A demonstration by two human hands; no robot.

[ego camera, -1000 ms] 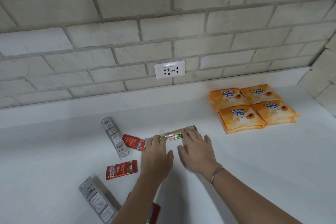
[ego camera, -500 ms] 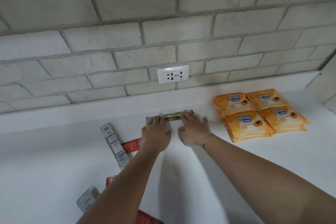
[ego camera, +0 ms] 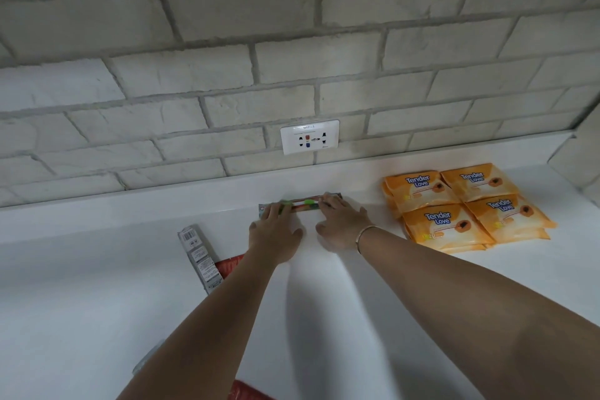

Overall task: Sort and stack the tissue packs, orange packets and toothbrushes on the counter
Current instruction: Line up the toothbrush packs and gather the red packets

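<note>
White counter under a pale brick wall; white socket plate set low in the wall, centre.

Both arms reach far across the counter. Left hand and right hand lie flat, palms down, side by side but apart. Fingertips of both rest on a long clear-wrapped toothbrush pack with green and red showing inside, which lies crosswise, left to right, right against the raised back ledge of the counter, below the socket. Fingers on each hand are extended and loosely spread, pressing on top of the pack rather than curled around it. Thin metal bangle on the right wrist.

Far right: orange soft tissue packs printed "Tender Love", four faces showing in a two-by-two block, with more edges visible beneath, so stacked; well apart from the toothbrush pack.

Left of the left forearm: a grey carded toothbrush pack, printed side up, lying angled near to far. A red-orange flat packet peeks out just beside it, partly hidden by the forearm. Another red packet shows at the near edge, cut off by the frame. A blurred grey item sits beside the left forearm; cannot tell what it is.
</note>
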